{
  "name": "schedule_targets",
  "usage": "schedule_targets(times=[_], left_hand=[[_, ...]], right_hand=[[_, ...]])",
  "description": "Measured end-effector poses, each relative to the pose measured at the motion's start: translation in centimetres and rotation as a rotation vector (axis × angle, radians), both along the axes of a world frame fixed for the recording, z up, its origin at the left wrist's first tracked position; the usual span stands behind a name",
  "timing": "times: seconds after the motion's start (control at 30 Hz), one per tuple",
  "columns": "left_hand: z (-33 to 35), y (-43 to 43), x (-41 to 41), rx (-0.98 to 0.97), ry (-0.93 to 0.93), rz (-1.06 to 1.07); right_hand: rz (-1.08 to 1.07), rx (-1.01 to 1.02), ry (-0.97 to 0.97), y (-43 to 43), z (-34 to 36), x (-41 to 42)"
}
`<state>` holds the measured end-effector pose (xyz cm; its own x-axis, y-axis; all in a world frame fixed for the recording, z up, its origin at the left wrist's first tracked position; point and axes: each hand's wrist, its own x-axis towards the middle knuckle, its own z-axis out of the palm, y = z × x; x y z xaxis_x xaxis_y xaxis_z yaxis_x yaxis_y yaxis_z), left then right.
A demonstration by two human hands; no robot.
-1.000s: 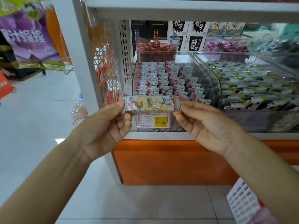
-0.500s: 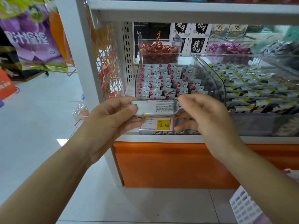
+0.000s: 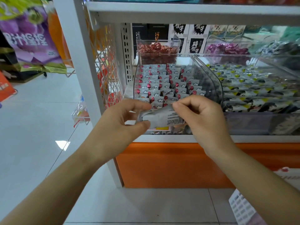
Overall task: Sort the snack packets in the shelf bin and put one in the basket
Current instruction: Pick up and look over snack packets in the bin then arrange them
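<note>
A long snack packet (image 3: pixel 159 118) is held in front of the clear shelf bin (image 3: pixel 215 88), its plain silver back with small print facing me. My left hand (image 3: pixel 120 125) pinches its left end between thumb and fingers. My right hand (image 3: pixel 203 117) pinches its upper right edge. The bin holds rows of several grey packets with red spots (image 3: pixel 162 83). The white basket (image 3: pixel 241 208) shows at the bottom right corner, partly cut off by the frame.
A second clear bin (image 3: pixel 259 124) of grey-and-yellow packets stands to the right. Behind are small bins of red sweets (image 3: pixel 158 50) and purple sweets (image 3: pixel 227 48). A white shelf post (image 3: pixel 84 65) stands on the left, with tiled floor and hanging purple bags (image 3: pixel 30 38) beyond.
The packet has been turned over from its yellow printed face to its silver back. Both hands have shifted their grip and sit slightly lower, closer together.
</note>
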<state>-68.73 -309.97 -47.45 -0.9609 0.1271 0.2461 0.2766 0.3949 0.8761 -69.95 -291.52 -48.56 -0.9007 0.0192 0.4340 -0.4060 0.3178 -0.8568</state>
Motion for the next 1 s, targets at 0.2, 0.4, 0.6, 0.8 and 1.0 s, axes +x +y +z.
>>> schedule_targets(times=[0.2, 0.4, 0.6, 0.8, 1.0], left_hand=[[0.5, -0.5, -0.5, 0.039, -0.068, 0.056], [0.5, -1.2, -0.7, -0.234, 0.144, 0.086], [0.3, -0.9, -0.6, -0.241, 0.109, -0.011], [-0.3, -0.9, -0.8, -0.322, 0.136, -0.073], [0.0, -1.2, -1.4, -0.002, 0.056, 0.013]], right_hand=[[0.05, 0.089, 0.053, -0.5, -0.1, 0.4], [0.09, 0.109, 0.024, -0.7, -0.3, 0.5], [-0.002, 0.048, 0.009, -0.8, -0.6, 0.2], [0.103, -0.175, -0.231, -0.2, -0.7, -0.5], [0.256, -0.179, -0.17, 0.0, -0.2, -0.3]])
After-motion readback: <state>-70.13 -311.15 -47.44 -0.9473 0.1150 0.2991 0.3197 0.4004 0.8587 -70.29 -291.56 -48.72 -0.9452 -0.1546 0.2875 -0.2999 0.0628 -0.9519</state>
